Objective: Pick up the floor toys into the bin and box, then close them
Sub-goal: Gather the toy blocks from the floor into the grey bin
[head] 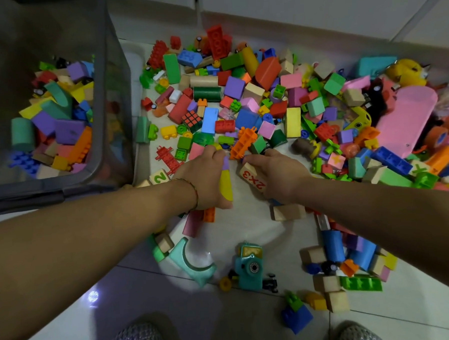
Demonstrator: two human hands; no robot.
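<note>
The toy pile point(253, 100) covers the floor point(247, 225) just right of the grey bin point(111, 97), spreading far from it to the right. The bin stands open and is already partly filled with blocks.

Both hands are at the pile's near edge, right of the bin's near corner. The left hand point(205, 176) has its fingers curled round a yellow and purple piece point(225, 184), whose long axis runs from the pile back toward the person. The right hand point(275, 172), on the side away from the bin, grips a wooden number block point(252, 177) marked 2x3, its fingertips reaching on to the toys beyond. An orange block point(244, 142) lies loose just past both sets of fingertips.

The bin is to the left of both hands, and the left hand is the nearer one. Carrying a handful over would likely mean a short sweep leftward over the bin's rim. More toys lie scattered near the person's feet, well apart from the bin.
</note>
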